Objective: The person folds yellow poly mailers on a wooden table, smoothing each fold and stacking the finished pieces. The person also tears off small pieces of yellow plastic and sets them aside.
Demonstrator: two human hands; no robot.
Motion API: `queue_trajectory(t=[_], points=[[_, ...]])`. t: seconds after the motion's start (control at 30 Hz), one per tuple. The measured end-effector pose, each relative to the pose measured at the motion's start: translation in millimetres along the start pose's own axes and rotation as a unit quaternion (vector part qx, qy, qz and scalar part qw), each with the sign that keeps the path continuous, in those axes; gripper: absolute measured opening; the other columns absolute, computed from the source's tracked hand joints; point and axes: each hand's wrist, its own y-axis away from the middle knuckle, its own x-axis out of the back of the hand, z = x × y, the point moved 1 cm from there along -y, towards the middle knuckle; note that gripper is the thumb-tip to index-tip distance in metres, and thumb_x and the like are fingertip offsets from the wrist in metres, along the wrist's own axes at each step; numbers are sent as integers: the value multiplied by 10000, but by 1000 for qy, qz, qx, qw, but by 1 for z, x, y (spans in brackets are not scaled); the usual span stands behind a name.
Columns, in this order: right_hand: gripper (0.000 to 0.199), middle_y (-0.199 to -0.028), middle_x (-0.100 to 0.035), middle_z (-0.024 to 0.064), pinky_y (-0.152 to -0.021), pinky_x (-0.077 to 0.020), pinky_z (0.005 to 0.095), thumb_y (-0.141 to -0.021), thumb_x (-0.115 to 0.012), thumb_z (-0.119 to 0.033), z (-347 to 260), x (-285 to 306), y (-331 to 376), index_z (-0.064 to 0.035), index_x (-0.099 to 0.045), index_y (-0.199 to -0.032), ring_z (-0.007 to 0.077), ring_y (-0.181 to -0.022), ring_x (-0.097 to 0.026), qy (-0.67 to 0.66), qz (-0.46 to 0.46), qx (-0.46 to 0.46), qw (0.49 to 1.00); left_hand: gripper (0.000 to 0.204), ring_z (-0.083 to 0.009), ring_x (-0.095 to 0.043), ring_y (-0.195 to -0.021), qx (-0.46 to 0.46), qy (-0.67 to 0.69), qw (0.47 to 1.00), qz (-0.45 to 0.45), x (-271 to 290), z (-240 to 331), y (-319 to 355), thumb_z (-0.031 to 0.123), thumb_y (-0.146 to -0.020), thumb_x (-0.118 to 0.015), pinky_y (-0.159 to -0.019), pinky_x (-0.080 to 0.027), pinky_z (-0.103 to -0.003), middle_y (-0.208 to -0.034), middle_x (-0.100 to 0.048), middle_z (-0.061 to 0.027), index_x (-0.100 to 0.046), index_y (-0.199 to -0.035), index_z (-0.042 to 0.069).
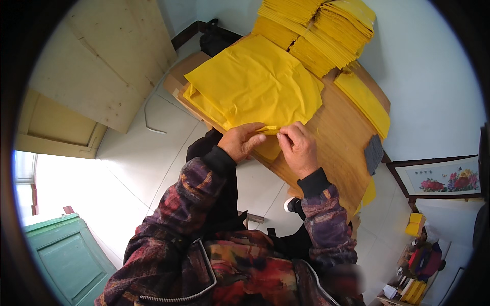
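A large, creased yellow sheet (255, 81) of thin paper-like or plastic material lies on the wooden table (329, 132), over other yellow layers. At its near edge, my left hand (240, 143) is closed on a narrow folded strip, with thumb and fingers pressed along it. A short way to the right, my right hand (298, 149) pinches the same edge between thumb and forefinger. The strip between the two hands looks rolled or doubled over. Beneath it, a yellow flap hangs past the table's front edge.
Tall stacks of folded yellow sheets (332, 33) stand at the table's back. A flatter yellow pile (362, 104) lies along the right side, with a dark grey cloth (374, 154) near the edge. A framed flower picture (441, 176) leans at the right.
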Motion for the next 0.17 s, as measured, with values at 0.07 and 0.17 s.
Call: queue_trajectory(t=[0.07, 0.17], points=[[80, -795, -577, 90, -576, -485, 359, -811, -665, -39, 0, -1, 0, -63, -592, -832, 279, -677, -601, -9, 9, -13, 1000, 301, -134, -598, -544, -12, 10, 1000, -6, -3, -7, 0, 206, -939, -599, -535, -504, -248, -839, -662, -65, -615, -1192, 44], [75, -834, -604, 99, -597, -499, 361, -831, -658, -54, 0, -1, 1, -68, -611, -888, 264, -719, -631, -56, 24, -52, 997, 371, -125, -611, -574, -4, 13, 1000, -3, -6, -24, -7, 245, -938, -612, -573, -519, -235, -869, -664, -75, -569, -1258, 60]])
